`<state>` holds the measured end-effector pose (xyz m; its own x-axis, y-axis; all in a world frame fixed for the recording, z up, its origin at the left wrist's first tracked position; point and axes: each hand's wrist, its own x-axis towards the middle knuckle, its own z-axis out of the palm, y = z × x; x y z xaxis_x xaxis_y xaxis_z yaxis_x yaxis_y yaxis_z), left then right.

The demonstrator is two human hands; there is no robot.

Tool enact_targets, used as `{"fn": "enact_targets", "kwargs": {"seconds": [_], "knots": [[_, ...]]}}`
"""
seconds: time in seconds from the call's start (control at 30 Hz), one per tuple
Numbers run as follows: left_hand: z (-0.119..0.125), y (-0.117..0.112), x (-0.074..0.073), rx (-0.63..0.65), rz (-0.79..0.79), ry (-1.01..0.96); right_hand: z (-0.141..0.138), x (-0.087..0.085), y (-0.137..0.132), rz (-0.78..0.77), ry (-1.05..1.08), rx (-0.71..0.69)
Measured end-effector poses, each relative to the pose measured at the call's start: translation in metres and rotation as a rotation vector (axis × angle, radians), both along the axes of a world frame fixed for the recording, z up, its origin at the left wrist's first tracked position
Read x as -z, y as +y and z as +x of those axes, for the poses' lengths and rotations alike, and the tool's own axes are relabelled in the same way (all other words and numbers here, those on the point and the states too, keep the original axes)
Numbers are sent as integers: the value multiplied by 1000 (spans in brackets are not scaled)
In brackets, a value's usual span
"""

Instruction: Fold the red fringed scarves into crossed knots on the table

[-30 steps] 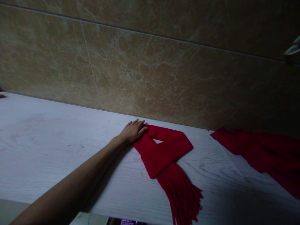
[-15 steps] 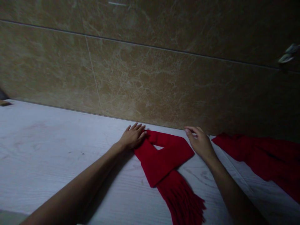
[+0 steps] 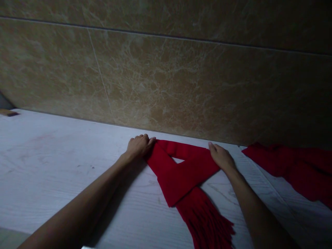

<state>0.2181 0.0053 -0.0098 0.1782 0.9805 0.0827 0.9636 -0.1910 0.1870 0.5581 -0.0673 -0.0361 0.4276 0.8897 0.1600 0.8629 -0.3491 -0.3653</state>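
A red scarf (image 3: 178, 180) with a fringed end lies folded on a white wood-grain tabletop (image 3: 52, 173). Its bands cross over one another, and a small triangular gap shows the white surface between them. My left hand (image 3: 140, 143) grips the scarf's upper left fold, fingers curled under or behind it and thumb on top. At the upper right fold, my right hand (image 3: 221, 156) holds the cloth with the thumb on top; its other fingers are mostly hidden. The fringe fans out toward the bottom edge of the view.
Another red cloth (image 3: 293, 166) lies rumpled at the right. Behind the table rises a brown marbled tile wall (image 3: 155, 83). A small brownish block (image 3: 9, 112) sits at the far left against the wall. A seam runs across the tabletop near the right cloth.
My left hand has gone from lying flat to curling round the scarf's left fold. My right hand, formerly apart from the scarf, now has hold of its right fold.
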Motion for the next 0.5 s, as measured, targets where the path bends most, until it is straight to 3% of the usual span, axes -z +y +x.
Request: {"fn": "enact_targets", "kwargs": {"seconds": [0.3, 0.5], "knots": [[0, -2, -6, -45, -115, -202, -12, -11, -3, -21, 23, -33], [3, -1, -10, 31, -82, -347, -22, -19, -7, -22, 32, -47]]}}
